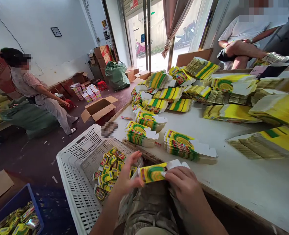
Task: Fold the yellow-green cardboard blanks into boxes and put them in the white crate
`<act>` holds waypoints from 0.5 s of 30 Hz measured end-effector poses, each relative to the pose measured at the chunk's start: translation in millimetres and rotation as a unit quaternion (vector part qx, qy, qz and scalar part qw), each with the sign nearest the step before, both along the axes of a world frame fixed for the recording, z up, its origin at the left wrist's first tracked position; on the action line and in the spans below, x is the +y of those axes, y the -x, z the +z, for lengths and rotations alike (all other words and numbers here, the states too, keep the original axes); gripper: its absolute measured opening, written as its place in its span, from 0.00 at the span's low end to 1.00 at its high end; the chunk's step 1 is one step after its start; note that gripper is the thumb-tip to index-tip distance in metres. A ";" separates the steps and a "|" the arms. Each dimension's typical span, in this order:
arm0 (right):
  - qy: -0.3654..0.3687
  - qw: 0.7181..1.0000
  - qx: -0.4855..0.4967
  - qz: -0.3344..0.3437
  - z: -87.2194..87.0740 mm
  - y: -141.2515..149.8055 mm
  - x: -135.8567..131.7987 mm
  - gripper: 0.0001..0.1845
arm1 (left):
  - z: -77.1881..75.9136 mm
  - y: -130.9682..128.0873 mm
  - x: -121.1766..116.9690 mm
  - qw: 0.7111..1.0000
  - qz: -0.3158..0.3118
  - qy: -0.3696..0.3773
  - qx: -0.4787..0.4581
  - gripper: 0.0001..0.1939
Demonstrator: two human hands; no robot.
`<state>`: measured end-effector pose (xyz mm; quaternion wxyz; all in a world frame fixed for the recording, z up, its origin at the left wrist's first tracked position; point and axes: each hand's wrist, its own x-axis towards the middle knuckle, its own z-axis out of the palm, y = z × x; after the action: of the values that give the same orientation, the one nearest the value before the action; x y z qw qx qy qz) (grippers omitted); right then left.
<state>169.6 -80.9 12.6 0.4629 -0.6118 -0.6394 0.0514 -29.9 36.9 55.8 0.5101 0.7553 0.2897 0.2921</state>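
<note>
A flattened yellow and green carton (153, 172) with white flaps is above my lap at the table's edge. My right hand (183, 184) is closed on its flap end, thumb on top. My left hand (129, 176) is at the carton's other end, thumb and fingers spread apart; whether the thumb touches it I cannot tell. Just beyond lie a fanned stack of flat cartons (181, 145) and two smaller stacks, one nearer (141, 133) and one behind (150, 120). Below my left hand a white plastic basket (73, 173) holds many small folded yellow boxes (107, 171).
Piles of flat cartons (232, 85) cover the back of the white table (222, 137). A blue crate (34, 205) with packets stands at lower left. An open cardboard box (99, 109) lies on the floor. One person walks at left; another sits behind the table at right.
</note>
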 end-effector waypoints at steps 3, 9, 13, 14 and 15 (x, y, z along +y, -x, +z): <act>-0.022 0.997 -0.032 0.060 -0.6 12.8 0.0 0.14 | -1.1 -5.2 -9.0 0.985 -0.088 -0.050 0.143 0.50; 0.007 0.952 0.285 -0.109 -12.9 38.2 -0.5 0.34 | -20.2 -17.8 -37.8 0.985 -0.023 -0.056 0.160 0.39; 0.130 0.892 0.431 0.031 -24.8 51.7 1.2 0.25 | -22.5 -15.9 -44.9 0.984 -0.054 -0.096 0.139 0.44; 0.123 0.903 0.411 0.034 -27.2 55.0 1.4 0.25 | -22.5 -15.9 -45.3 0.982 -0.064 -0.111 0.136 0.42; 0.107 0.918 0.380 0.029 -29.2 57.5 1.3 0.25 | -22.6 -16.0 -45.4 0.980 -0.073 -0.125 0.135 0.40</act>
<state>112.1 -79.7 -16.6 0.6010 -0.5732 -0.4232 0.3620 -13.8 -8.4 33.2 0.3881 0.8647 0.2607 0.1833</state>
